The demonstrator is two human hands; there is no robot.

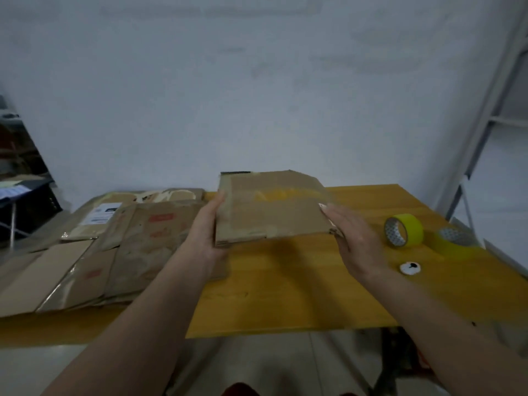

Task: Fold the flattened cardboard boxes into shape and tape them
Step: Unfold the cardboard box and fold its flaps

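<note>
Nearest, the left hand point(206, 238) grips the left edge of a flattened brown cardboard box point(271, 207), fingers curled round it, raised just above the yellow wooden counter point(285, 287). The right hand point(354, 238) presses its right edge with fingers straight. This looks like the opening step; next, squeezing both edges should pop it square. Beyond right stands a yellow tape roll point(404, 230); left lies a stack of flattened cartons point(114, 247).

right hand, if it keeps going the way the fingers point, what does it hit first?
Probably the cardboard box. The right hand points up-left with straight fingers, fingertips already at the box's right edge; contact is blurred. The left hand holds the opposite side.
</note>
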